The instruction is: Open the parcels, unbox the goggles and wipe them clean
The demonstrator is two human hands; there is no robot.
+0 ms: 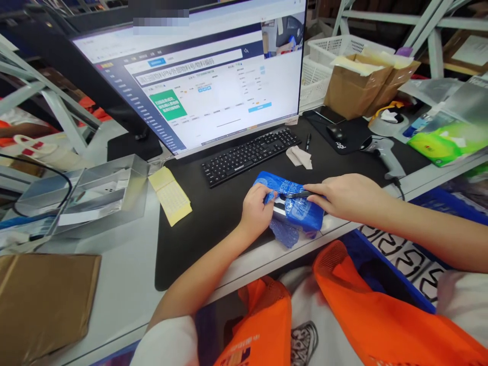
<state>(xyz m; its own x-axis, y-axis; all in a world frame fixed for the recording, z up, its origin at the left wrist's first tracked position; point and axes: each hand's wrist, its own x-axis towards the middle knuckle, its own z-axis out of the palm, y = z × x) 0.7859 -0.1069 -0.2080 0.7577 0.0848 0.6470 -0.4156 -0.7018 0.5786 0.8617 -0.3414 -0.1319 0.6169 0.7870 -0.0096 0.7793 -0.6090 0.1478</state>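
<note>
A black desk mat (213, 218) lies on the white tabletop (125, 274) before us. At its front edge sits a blue bubble-wrap packet (301, 211). Our left hand (257, 211) grips its left end, and our right hand (348, 195) holds a thin dark tool (295, 194) across its top. Behind the packet lies a black keyboard (249, 155), and behind that stands a wide flat monitor (198, 76). A yellow paper pad (170, 194) lies left of the keyboard. To its right are a folded white cloth (300, 156), then a black mouse (336, 133). A grey barcode scanner (383, 152) lies further right, before a brown cardboard box (354, 86).

The white desk (125, 284) bears a black mat (213, 218), flat cardboard (41, 300) and a metal tray (95, 190).
</note>
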